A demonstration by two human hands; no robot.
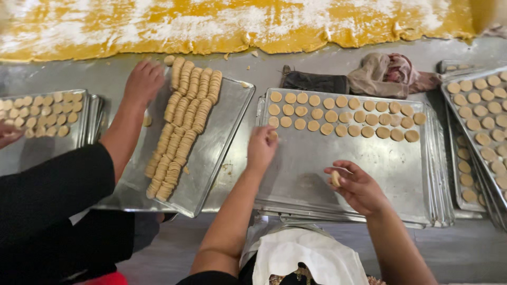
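We see the left hand (261, 148) at frame centre, fingers curled onto a pale round dough disc (273, 135) at the near-left end of the disc rows on the flat steel baking tray (369, 174). The right hand (358, 186), lower right of centre, pinches a second pale round dough disc (335, 178) between thumb and fingertips, above the bare tray surface. Three rows of round dough discs (343, 116) fill the far part of this tray, which rests on a stack of similar trays.

Left of centre, another person's hand (142, 80), with a black sleeve (50, 195), touches the far corner of a tilted steel tray (219, 142) carrying columns of stacked discs (182, 126). A rolled yellow floured dough sheet (237, 24) spans the top of the frame. A crumpled brownish cloth (388, 74) lies beyond the main tray. Further filled trays (478, 116) occupy the right edge.
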